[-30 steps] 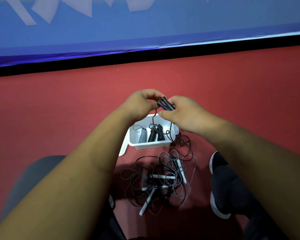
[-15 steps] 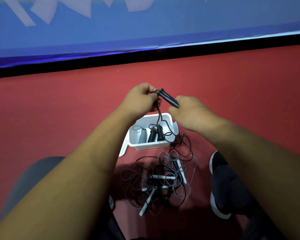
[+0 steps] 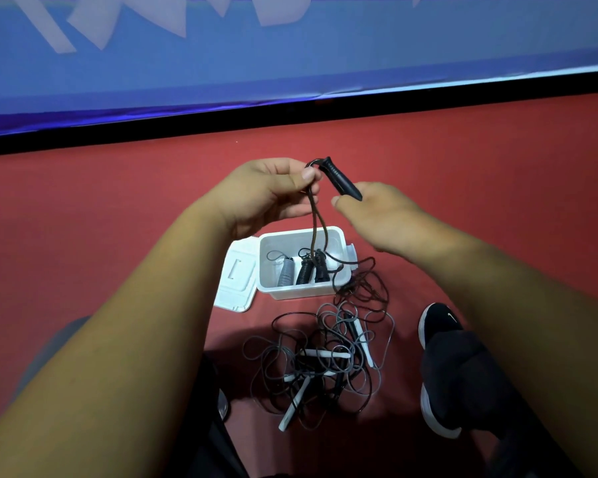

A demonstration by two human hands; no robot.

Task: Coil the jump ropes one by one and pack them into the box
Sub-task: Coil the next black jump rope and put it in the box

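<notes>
Fingers (image 3: 308,174) pinching rope (image 3: 316,219), box (image 3: 339,236) holding three coils (image 3: 304,272)

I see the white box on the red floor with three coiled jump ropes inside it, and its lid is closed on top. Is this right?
Not quite. In the head view the white box on the red floor does hold three coiled jump ropes, but its lid is off and lies on the floor beside the box, so the box stands open.

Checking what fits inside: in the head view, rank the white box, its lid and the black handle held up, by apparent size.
1. white box
2. lid, partly hidden behind the box
3. black handle, though it is nearer the camera, so it looks bigger than it is
</notes>
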